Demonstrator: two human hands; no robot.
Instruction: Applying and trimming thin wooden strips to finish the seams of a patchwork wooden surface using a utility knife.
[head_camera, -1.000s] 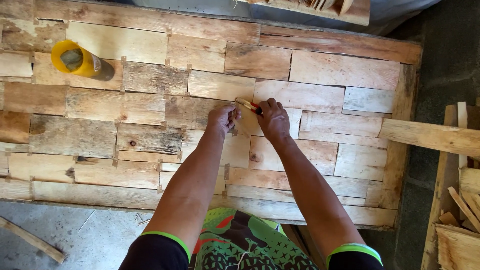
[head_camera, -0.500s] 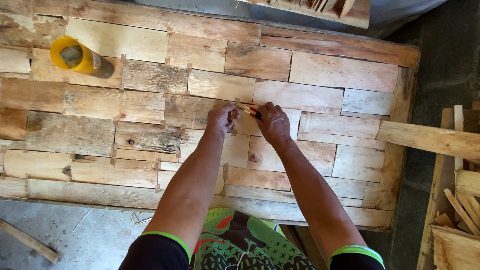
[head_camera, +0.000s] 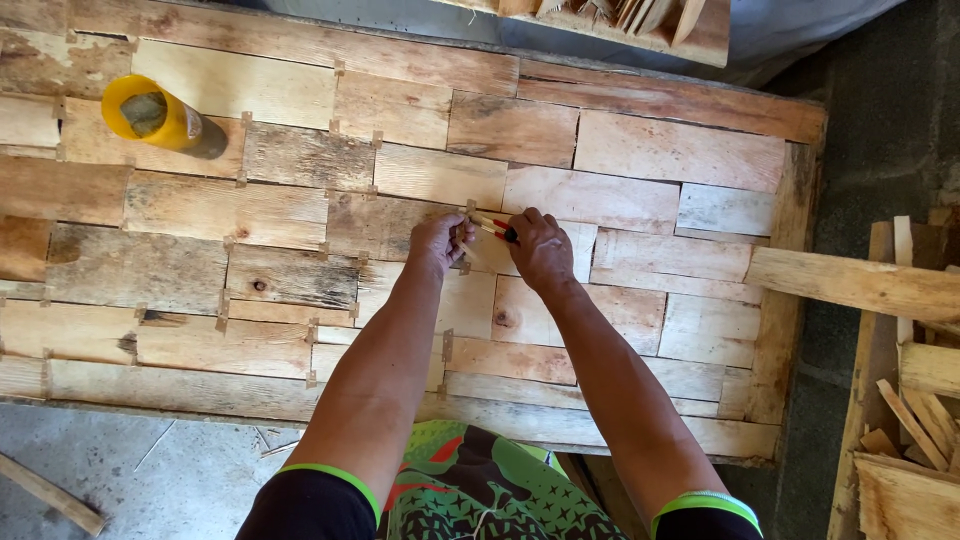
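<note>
Much of what the two hands hold is hidden by the fingers themselves: the left hand (head_camera: 440, 243) curls closed around a thin pale sliver of wood (head_camera: 464, 246), of which only a short part shows between thumb and fingers, and the right hand (head_camera: 540, 250) is closed on a small tool with a red and black grip (head_camera: 497, 227), its working end too small to make out. Both hands meet just above a joint between boards near the middle of the wooden panel (head_camera: 640, 150), a patchwork of short planks with little wooden spacers in the gaps; whether the sliver touches the joint cannot be told. The panel's left edge is cut off by the frame, and the forearms cover the boards beneath them. A yellow tube (head_camera: 150, 113) lies on its side on the panel at the upper left, well apart from the hands, its open end turned toward the camera. At the right, loose planks and offcuts (head_camera: 900, 400) are stacked on the floor, partly out of view, and one plank (head_camera: 850, 283) reaches toward the panel's right edge. More scrap wood at the top edge is cropped. Compared with half a second ago, the hands stay at the same joint with hardly any shift, the tube has not moved, and only the view has drifted slightly
</note>
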